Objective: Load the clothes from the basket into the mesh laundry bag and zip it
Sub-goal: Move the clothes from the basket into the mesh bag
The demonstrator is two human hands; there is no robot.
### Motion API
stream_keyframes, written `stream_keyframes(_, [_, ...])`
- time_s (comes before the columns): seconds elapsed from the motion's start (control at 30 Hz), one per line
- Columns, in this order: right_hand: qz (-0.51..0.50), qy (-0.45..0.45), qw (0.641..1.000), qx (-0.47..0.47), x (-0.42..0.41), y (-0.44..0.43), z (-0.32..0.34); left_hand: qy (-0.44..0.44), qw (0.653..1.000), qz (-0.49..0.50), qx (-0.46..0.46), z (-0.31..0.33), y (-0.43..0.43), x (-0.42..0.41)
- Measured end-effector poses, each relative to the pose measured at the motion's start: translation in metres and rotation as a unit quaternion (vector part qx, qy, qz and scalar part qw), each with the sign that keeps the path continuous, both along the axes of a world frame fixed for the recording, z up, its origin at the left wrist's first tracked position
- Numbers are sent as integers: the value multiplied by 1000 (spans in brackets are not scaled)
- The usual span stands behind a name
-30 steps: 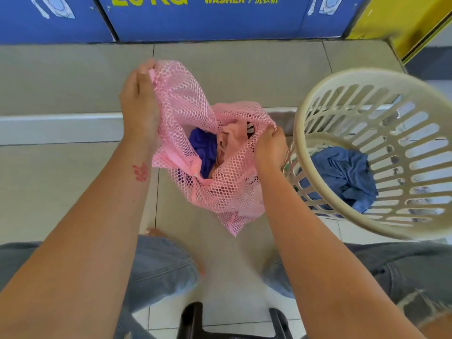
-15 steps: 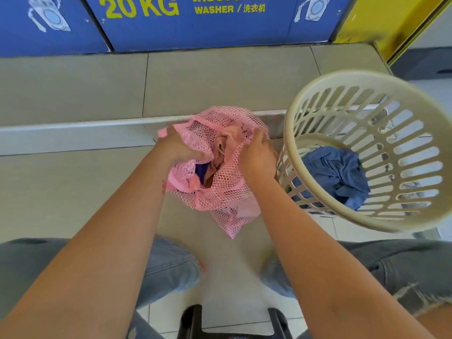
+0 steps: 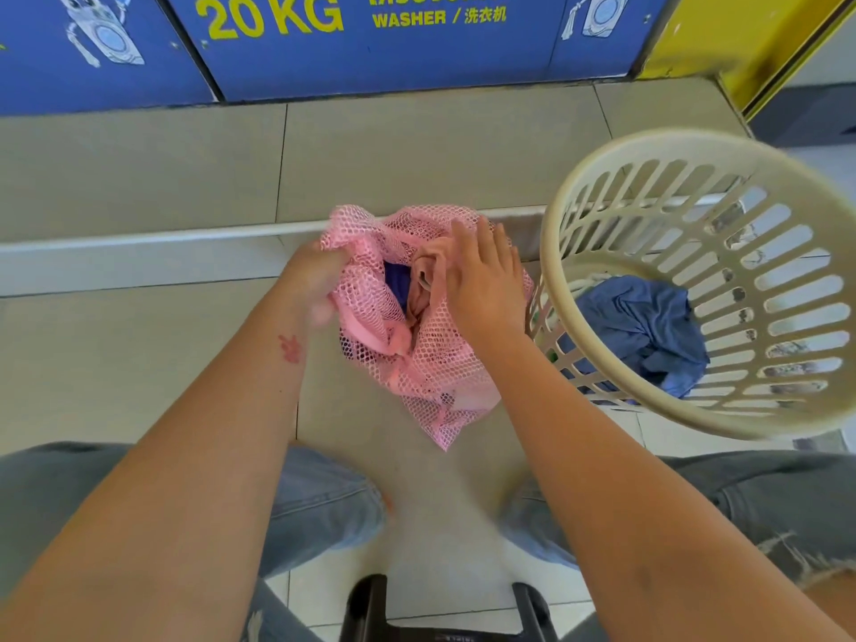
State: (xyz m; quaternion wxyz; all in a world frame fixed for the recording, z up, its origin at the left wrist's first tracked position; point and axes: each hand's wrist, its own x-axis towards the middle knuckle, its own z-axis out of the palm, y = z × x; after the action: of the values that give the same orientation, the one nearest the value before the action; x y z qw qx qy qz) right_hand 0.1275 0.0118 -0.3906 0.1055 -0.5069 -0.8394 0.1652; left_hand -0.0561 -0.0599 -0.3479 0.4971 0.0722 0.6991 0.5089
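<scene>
Between the knees, the pink mesh bag (image 3: 417, 317) now sits lower and bunched; the left hand (image 3: 311, 280), blurred, seems still fisted on its rim. The right hand (image 3: 481, 280) has let go, lying flat-open on the peach garment (image 3: 428, 275), pressing it in. A blue garment (image 3: 644, 326) remains in the basket (image 3: 685, 414) just beside, so zipping must wait.

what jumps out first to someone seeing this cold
A pink mesh bag sits dead centre, gripped at its mouth by the left hand while the right hand presses clothes in. To its right, a cream basket holds one blue garment.
</scene>
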Motion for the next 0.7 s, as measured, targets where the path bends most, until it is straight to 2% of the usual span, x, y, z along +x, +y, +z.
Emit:
stream_keyframes(0.17, [46,-68,994,-65,4,6,-10,8,992,90,89,10,3,11])
stream_keyframes(0.3, [45,-85,991,-98,5,6,-23,-10,992,69,103,12,-1,15])
stream_keyframes(0.37, [52,-89,988,-112,6,6,-31,74,994,22,76,7,0,12])
stream_keyframes(0.47, [57,-77,988,-120,9,3,-33,263,957,-83,93,6,-3,12])
stream_keyframes(0.53, [53,-55,989,-125,13,0,-30,320,928,-157,112,4,-3,11])
stream_keyframes(0.6, [45,-45,989,-133,15,-2,-28,355,903,-227,85,2,-3,10])
stream_keyframes(0.7, [44,-41,990,-125,15,-1,-26,400,878,-260,34,-3,0,10])
